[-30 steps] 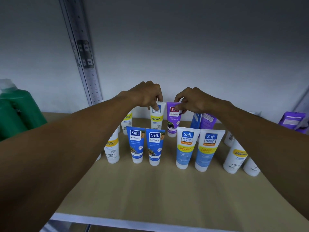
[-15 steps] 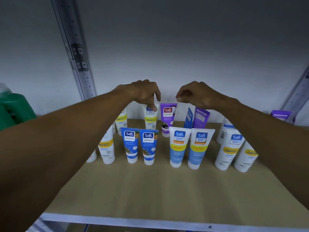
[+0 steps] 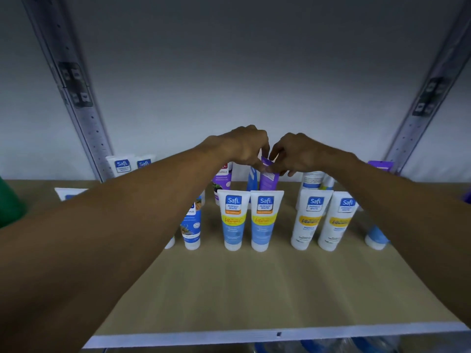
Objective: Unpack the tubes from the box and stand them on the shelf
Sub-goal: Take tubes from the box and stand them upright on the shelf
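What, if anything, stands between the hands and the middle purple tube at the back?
Nothing visible. The left hand and right hand pinch the purple tube at its top; the front tubes stand lower, nearer the shelf edge.

The left arm [image 3: 114, 238] covers most of a blue tube [image 3: 192, 226] at 9 o'clock in the front row, and all but a corner of a white tube [image 3: 70, 193] farther out. The left hand [image 3: 239, 146] and right hand [image 3: 298, 154] hide the top of the purple tube [image 3: 269, 179] at 12 o'clock. A green bottle [image 3: 9, 207] at 9 o'clock is cut by the edge, and the tubes' small print is blurred.
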